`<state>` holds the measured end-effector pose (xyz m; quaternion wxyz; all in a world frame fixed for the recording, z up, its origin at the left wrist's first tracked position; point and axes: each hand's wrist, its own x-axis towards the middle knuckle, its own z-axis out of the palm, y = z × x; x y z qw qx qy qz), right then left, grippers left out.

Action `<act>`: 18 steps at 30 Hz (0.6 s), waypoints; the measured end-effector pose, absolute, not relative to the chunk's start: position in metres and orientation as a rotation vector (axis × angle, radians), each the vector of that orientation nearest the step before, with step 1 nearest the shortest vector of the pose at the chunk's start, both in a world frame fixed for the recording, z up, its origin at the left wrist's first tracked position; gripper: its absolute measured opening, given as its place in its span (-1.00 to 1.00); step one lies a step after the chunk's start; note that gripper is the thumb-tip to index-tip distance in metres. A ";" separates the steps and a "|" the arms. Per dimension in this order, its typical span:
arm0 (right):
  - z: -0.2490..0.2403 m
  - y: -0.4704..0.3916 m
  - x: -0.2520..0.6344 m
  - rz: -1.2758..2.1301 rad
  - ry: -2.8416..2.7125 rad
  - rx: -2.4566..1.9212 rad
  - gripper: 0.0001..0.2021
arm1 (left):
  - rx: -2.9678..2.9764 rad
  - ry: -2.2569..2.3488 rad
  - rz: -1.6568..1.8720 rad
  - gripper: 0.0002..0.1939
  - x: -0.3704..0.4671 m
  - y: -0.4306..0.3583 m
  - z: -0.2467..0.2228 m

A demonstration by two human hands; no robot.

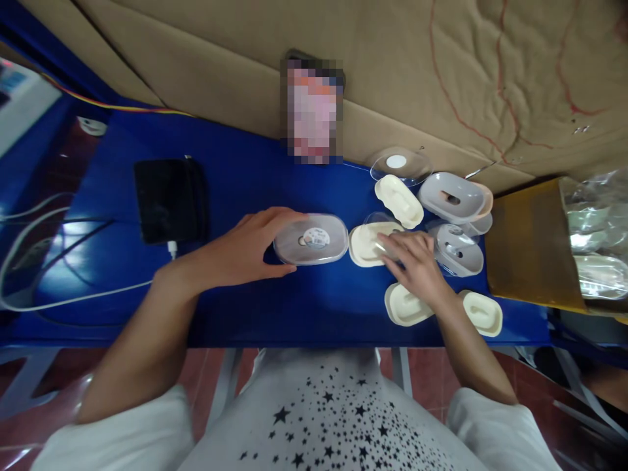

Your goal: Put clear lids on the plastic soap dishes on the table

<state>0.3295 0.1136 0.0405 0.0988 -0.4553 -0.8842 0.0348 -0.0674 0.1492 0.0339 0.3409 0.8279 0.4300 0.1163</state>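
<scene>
Two hands at a lidded box and a cream tray

The left hand (245,245) is spread around the left end of the box (336,248), fingers along its far side and thumb at its near side; whether it presses cannot be told. The right hand (416,261) has bent fingers at the cream tray (362,245), just beside the box; blur hides whether they pinch anything. Box and tray lie near the middle of the tabletop (318,311).

The box, clear on top with a round label (318,237), should be light, stiff and slick, its thin cover likely to crack under a squeeze; its long sides look the best hold. The tray seems light and rigid too, best taken by its rim.

More cream trays (400,199), grey boxes (434,190) and a clear lid (419,163) lie to the right, near a carton (524,245) of clear packs (601,275). On the left are a black device (164,196) and white cable (98,299).

The tabletop is blue and looks smooth; brown sheeting (220,59) stands behind it, reddish tiles (193,399) show below.
</scene>
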 end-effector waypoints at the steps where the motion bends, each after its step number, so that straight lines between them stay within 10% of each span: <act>1: 0.041 0.112 0.328 0.134 -2.627 -1.329 -0.52 | 2.150 1.133 0.308 -0.16 -0.067 0.149 0.033; 12: 0.043 0.119 0.339 0.644 -2.429 -1.340 -0.28 | 2.733 1.074 0.723 -0.50 -0.025 0.123 0.040; 18: 0.047 0.115 0.357 0.617 -2.357 -1.337 -0.29 | 2.994 0.749 0.315 -0.54 0.039 0.085 0.028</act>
